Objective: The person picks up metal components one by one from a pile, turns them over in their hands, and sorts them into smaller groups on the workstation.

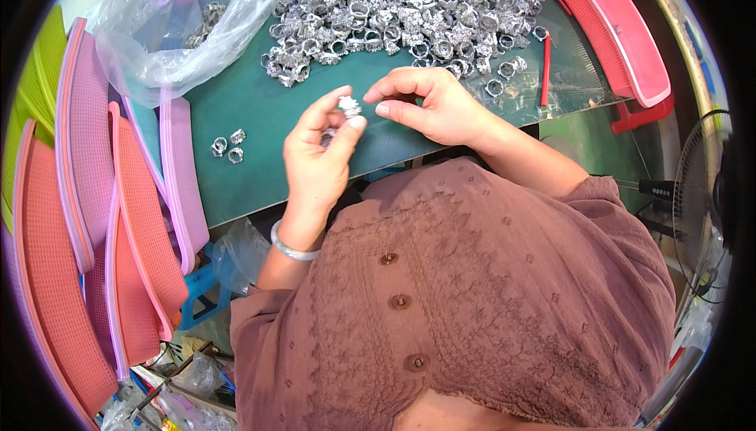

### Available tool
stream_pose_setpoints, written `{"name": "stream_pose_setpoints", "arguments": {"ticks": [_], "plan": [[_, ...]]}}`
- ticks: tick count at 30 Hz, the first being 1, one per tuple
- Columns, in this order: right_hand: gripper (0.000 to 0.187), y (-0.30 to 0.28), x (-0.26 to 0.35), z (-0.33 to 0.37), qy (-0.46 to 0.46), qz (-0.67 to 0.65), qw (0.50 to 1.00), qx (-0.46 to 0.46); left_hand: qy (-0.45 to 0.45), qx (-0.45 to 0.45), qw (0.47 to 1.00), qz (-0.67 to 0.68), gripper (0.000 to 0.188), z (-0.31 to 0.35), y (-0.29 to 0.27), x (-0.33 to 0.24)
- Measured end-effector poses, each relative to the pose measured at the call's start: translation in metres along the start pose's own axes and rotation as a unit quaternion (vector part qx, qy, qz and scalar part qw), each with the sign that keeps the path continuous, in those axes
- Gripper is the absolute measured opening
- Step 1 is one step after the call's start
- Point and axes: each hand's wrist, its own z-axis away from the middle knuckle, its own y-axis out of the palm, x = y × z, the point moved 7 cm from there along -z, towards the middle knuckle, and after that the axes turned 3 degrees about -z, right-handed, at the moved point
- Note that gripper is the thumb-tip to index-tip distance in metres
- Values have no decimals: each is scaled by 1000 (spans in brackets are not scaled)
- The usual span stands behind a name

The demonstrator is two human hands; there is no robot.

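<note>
My left hand [316,147] is closed, with a silvery ring [350,106] pinched upright between thumb and fingertips. Another bit of silvery metal shows in the curl of its lower fingers, partly hidden. Just to the right, my right hand [433,104] has thumb and forefinger drawn together close to the ring; whether anything small sits between those tips cannot be made out. Beyond both hands lies a big heap of silvery rings [409,6] with ornate tops. Several loose rings [235,157] rest on the green tabletop [260,183] to the left.
A clear plastic bag [150,69] holding more rings stands at the far left. Orange, purple and green plastic baskets [59,281] crowd the left side. On the right are a red stick-like tool [546,69], a pink basket [622,37] and a fan [697,195].
</note>
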Motion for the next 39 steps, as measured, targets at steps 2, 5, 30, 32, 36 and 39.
{"name": "stream_pose_setpoints", "arguments": {"ticks": [2, 5, 30, 32, 36, 39], "plan": [[13, -8, 4, -2, -39, 106, 993, -11, 68, -62, 986, -140, 30, -2, -24, -9], [10, -30, 20, -7, -145, 318, 932, -98, 89, -182, 905, -374, 30, 1, -72, -21], [27, -19, 34, -32, -170, 204, 963, -43, -37, -15, 992, -116, 24, -10, -33, -10], [25, -8, 39, -25, -177, 203, 962, -37, -30, 19, 999, -28, 26, -12, -12, -7], [23, -1, 43, -14, -181, 190, 964, -40, -12, 33, 999, 19, 20, -13, 10, -17], [24, -1, 39, -10, -187, 196, 961, -47, -21, 42, 999, 24, 16, -12, 12, -11]]}}
